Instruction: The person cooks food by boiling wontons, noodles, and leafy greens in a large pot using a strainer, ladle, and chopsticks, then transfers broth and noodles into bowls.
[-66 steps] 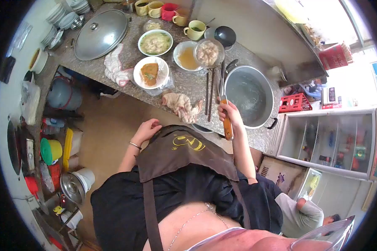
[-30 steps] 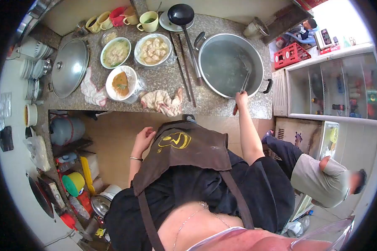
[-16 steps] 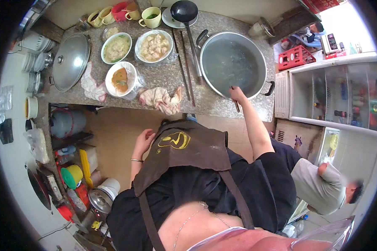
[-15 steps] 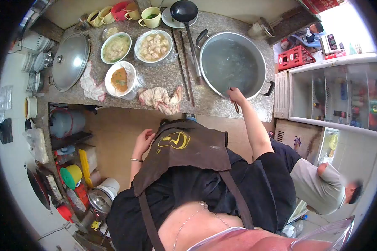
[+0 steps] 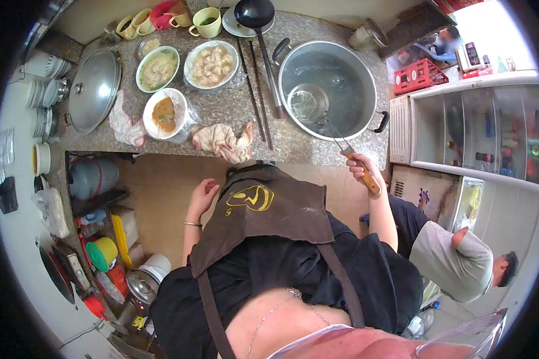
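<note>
My right hand grips the wooden handle of a wire strainer. Its round mesh basket sits in the left part of a large metal pot full of cloudy water. Pale, thin strands, apparently noodles, show in the basket. My left hand hangs beside the brown apron, fingers loosely bent and apart, holding nothing. Left of the pot lie a black ladle and a pair of long chopsticks.
Bowls of dumplings, pale soup and brown broth stand left on the counter. Near its edge lies a crumpled cloth; a big lid rests farther left. Behind my right arm is another person, beside a glass-fronted fridge.
My right hand has drawn back from the pot's rim toward me, and its grip on the handle is now visible. The strainer basket has come into sight in the water.
</note>
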`<state>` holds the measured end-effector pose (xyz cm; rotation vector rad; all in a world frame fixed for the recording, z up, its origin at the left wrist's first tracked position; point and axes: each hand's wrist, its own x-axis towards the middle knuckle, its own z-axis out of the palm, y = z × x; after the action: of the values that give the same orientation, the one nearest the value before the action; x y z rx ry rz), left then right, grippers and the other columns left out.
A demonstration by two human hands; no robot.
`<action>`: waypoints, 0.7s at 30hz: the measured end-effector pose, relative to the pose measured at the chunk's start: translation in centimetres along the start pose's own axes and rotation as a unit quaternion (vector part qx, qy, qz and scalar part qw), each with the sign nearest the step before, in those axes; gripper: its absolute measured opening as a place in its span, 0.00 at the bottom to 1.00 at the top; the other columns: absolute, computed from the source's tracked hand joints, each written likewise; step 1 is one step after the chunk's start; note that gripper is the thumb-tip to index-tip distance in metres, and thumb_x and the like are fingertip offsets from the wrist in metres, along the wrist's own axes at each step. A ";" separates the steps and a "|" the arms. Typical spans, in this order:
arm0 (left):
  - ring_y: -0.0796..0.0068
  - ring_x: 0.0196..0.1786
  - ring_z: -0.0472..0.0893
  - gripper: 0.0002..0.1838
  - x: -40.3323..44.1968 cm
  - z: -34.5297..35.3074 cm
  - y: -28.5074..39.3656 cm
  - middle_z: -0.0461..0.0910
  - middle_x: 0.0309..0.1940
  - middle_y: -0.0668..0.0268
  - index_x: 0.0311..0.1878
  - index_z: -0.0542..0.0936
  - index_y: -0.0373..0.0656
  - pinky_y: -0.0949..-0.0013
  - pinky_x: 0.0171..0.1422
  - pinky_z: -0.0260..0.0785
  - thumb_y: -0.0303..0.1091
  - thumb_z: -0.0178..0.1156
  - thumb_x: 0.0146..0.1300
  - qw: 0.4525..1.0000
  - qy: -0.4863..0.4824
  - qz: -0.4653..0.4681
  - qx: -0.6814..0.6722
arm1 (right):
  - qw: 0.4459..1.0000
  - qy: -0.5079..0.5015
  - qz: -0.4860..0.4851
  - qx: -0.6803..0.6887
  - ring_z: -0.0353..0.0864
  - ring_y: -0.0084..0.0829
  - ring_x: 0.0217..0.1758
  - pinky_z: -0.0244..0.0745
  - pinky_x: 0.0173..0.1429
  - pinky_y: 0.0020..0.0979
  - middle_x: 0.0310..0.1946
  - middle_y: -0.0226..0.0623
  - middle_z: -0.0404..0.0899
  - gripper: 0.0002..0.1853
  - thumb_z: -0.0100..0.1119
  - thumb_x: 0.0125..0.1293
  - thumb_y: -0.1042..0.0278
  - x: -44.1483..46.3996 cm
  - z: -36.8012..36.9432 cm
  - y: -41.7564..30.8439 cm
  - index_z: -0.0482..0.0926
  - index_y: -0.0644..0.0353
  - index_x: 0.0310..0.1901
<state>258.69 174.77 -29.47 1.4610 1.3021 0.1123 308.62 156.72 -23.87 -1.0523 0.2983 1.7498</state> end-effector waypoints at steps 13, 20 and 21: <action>0.69 0.42 0.80 0.21 0.5 0.6 -0.5 0.80 0.40 0.57 0.52 0.73 0.34 0.68 0.47 0.72 0.38 0.60 0.60 1.000 -0.003 0.011 -0.009 | 0.840 0.271 -0.206 -0.423 0.65 0.21 0.17 0.64 0.19 0.25 0.21 0.29 0.66 0.09 0.49 0.65 0.65 4.7 1.0 -3.2 0.69 0.60 0.42; 0.68 0.42 0.80 0.21 -0.5 0.8 -1.2 0.80 0.41 0.56 0.52 0.73 0.34 0.68 0.46 0.72 0.38 0.60 0.60 1.000 0.005 -0.013 -0.016 | 0.890 0.215 -0.127 -0.382 0.65 0.19 0.18 0.64 0.20 0.23 0.21 0.27 0.66 0.07 0.47 0.65 0.65 7.9 4.0 -0.7 0.69 0.58 0.39; 0.67 0.42 0.80 0.21 -0.6 0.9 -1.2 0.80 0.41 0.56 0.52 0.73 0.34 0.68 0.46 0.72 0.38 0.60 0.60 1.000 0.003 -0.009 -0.015 | 0.907 0.202 -0.122 -0.349 0.65 0.19 0.18 0.64 0.20 0.23 0.21 0.28 0.66 0.07 0.48 0.66 0.65 8.4 4.6 -0.3 0.68 0.59 0.39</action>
<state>258.31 173.51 -30.40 1.4243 1.3133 0.1242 305.77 165.09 -27.52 -1.8882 -0.2343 1.4137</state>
